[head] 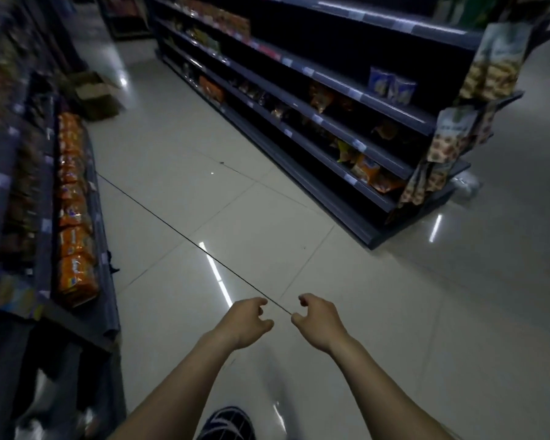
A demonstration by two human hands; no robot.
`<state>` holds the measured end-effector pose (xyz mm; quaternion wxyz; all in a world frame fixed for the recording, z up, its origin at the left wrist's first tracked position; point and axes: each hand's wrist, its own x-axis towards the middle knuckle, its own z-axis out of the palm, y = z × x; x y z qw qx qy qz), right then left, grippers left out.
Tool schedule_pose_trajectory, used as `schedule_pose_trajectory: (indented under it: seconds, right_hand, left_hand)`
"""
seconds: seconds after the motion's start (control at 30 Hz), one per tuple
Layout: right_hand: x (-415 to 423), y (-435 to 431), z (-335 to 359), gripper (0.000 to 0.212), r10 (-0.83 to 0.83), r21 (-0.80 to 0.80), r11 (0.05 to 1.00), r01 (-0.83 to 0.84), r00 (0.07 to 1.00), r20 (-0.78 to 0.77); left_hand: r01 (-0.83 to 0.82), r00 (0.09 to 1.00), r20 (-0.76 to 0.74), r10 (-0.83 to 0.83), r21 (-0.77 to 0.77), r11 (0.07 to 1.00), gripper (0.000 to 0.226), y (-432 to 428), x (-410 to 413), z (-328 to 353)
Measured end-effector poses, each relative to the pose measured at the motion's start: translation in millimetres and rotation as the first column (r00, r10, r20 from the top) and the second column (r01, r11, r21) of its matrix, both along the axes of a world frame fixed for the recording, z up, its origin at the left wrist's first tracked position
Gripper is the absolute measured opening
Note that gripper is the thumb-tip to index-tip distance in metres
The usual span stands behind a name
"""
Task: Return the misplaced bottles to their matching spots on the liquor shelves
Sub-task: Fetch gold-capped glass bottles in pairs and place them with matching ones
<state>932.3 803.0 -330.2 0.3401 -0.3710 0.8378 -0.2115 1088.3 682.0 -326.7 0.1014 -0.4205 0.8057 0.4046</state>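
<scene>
My left hand [246, 322] and my right hand [318, 322] are held out side by side over the tiled floor, a small gap between them. Both have loosely curled fingers and hold nothing. No bottle and no liquor shelf shows in the head view. I stand in a dim shop aisle between snack shelves.
Left shelving [77, 217] carries rows of orange snack packs. Dark shelving [331, 128] on the right holds scattered snack bags, with hanging packets [451, 138] at its end. A cardboard box [96, 96] sits on the floor far down the aisle. My shoe [227, 423] shows below.
</scene>
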Motion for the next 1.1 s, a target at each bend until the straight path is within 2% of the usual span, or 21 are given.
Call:
schedule_pose_trajectory:
  seconds: [0.23,0.47,0.77,0.97,1.1]
  right_hand:
    - [-106,-166,-8,0.058,0.090,0.018,0.996,-0.090,0.996,-0.010]
    - [-201,-330,-5,0.060,0.052,0.095,0.994,-0.056,0.998,0.040]
    - [-328,-516,14,0.063,-0.048,0.021,0.999,0.047,0.998,0.038]
    - [-450,-650,27,0.061,-0.091,-0.084,0.992,0.090,0.996,-0.007]
    - [-543,-741,63,0.060,-0.117,-0.161,0.980,0.114,0.993,-0.007]
  left_hand:
    - [-0.013,1.000,-0.017,0.012,-0.026,1.000,0.069,-171,-90,-15]
    - [0.034,0.999,-0.022,-0.035,-0.028,0.999,0.070,-352,-184,-21]
    - [0.094,0.995,-0.041,-0.096,-0.033,0.995,0.068,-551,-310,-1]
    - [0.115,0.985,-0.109,-0.132,-0.150,0.982,0.067,-697,-442,18]
    - [0.132,0.976,-0.136,-0.168,-0.239,0.962,0.066,-791,-535,54]
